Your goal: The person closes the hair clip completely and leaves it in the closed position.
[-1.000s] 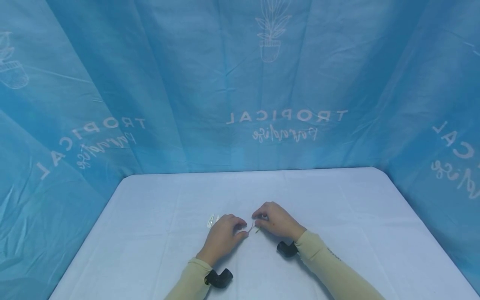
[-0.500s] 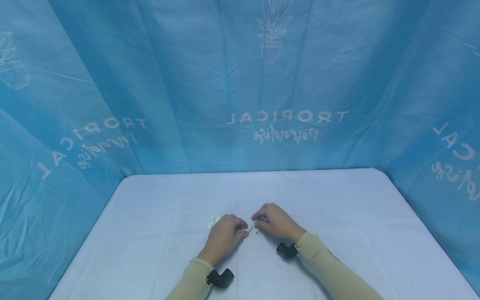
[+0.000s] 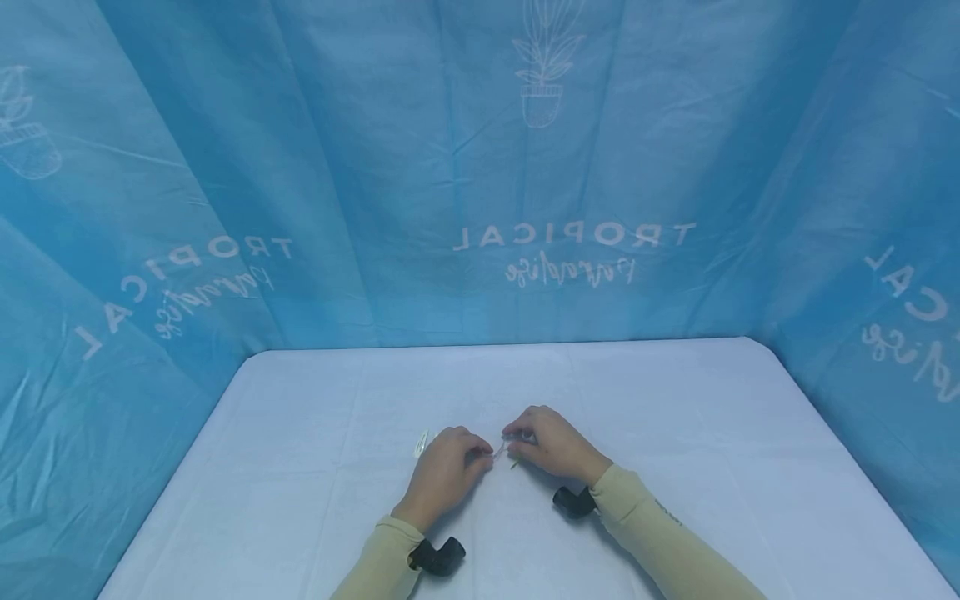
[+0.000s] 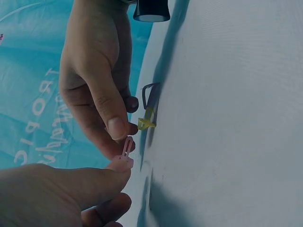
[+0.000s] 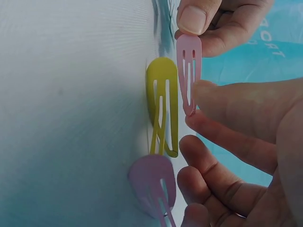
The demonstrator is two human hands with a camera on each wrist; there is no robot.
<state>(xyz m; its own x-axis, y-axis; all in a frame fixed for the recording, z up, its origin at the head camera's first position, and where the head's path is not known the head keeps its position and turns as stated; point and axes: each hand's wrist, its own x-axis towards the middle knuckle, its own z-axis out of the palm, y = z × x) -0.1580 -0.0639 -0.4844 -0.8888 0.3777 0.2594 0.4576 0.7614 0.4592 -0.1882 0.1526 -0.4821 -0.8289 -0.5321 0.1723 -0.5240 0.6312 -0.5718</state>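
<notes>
Between my hands is a pink snap hair clip [image 5: 189,64]. My left hand [image 3: 447,471] pinches its wide end between thumb and finger. At the narrow end, the thumb and forefinger of my right hand [image 3: 555,443] pinch the clip, while the other fingers are loosely bent. Just beside my right fingers, close to the white cloth, is a yellow hair clip [image 5: 162,71]. A purple hair clip [image 5: 150,177] overlaps its narrow end; whether the two are linked I cannot tell. In the head view these clips are mostly hidden below my right hand.
A pale hair clip [image 3: 422,443] lies on the white-covered table [image 3: 315,467] left of my left hand, another barely showing beside it. A blue printed curtain [image 3: 405,283] encloses the table's back and sides. Black wrist cameras [image 3: 438,557] sit on both wrists.
My left hand has shifted very slightly left and away, covering more of one pale clip. The pink clip has tilted a little; my right hand has barely moved.
</notes>
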